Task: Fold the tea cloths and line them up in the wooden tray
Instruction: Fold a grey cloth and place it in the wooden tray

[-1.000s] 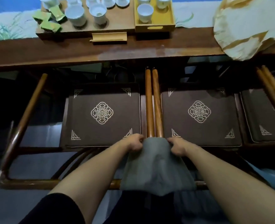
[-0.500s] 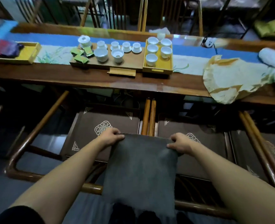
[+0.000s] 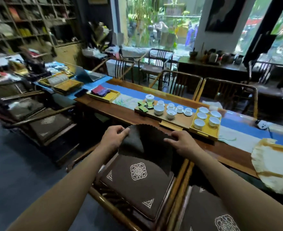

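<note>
My left hand [image 3: 115, 139] and right hand [image 3: 184, 143] each pinch a top corner of the dark tea cloth [image 3: 145, 147], not yet folded. The wooden tray [image 3: 111, 97], at eleven o'clock, already holds coloured cloths [image 3: 100, 91].

Two bare forearms — no sleeves
</note>
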